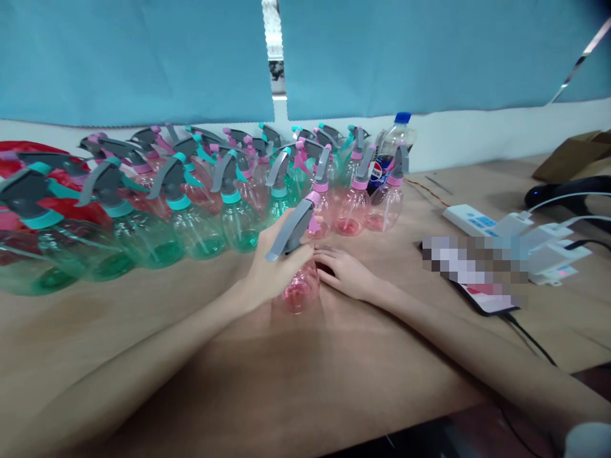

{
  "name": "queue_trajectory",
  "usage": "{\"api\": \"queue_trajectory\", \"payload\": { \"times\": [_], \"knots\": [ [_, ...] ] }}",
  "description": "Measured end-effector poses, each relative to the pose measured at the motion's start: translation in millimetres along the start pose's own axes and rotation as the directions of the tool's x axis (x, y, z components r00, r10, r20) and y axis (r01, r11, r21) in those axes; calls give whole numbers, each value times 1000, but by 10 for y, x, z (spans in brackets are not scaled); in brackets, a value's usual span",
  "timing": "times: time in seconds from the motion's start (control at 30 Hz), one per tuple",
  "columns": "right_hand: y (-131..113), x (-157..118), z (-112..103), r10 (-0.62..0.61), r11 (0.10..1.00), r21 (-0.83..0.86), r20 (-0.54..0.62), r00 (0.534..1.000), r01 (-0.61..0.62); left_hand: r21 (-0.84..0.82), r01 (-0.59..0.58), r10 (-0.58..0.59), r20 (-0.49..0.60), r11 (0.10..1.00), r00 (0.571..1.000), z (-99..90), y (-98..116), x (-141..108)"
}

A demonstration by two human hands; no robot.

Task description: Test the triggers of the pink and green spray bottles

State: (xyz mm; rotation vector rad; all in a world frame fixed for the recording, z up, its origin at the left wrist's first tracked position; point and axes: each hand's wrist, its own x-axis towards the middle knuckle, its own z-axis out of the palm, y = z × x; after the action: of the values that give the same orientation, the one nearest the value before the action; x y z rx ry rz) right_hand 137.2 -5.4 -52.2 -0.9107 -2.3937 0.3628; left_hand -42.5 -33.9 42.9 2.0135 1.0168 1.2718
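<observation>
A pink spray bottle (pixel 300 291) with a grey trigger head and pink nozzle stands upright on the table in front of me. My left hand (pixel 274 264) is wrapped round its neck, just under the grey sprayer head; part of the fingers is hidden behind it. Close to the bottle's right side, my right hand (pixel 347 272) rests low on the table, thumb apart from the loosely bent fingers. Its fingertips are near the bottle, and I cannot tell whether they touch it. Beyond my hands, several more spray bottles stand in rows, among them a green one (pixel 241 222) and a pink one (pixel 351 210).
A cola bottle (pixel 379 166) with a blue cap stands at the back. On the right lie a phone (pixel 491 299) with a cable and a white power strip (pixel 470 219) with chargers. Red plastic (pixel 28 159) shows at the far left. A brown box (pixel 573 156) sits back right.
</observation>
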Motion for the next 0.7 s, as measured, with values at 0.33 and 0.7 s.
{"api": "queue_trajectory", "payload": {
  "times": [0.33,0.7],
  "knots": [
    [0,4,16,10,1000,11,13,1000,-10,-12,-18,19,58,1000,998,-31,61,17],
    [-30,-6,3,11,1000,14,-12,1000,-10,-64,-50,56,94,997,994,-74,103,-6]
  ]
}}
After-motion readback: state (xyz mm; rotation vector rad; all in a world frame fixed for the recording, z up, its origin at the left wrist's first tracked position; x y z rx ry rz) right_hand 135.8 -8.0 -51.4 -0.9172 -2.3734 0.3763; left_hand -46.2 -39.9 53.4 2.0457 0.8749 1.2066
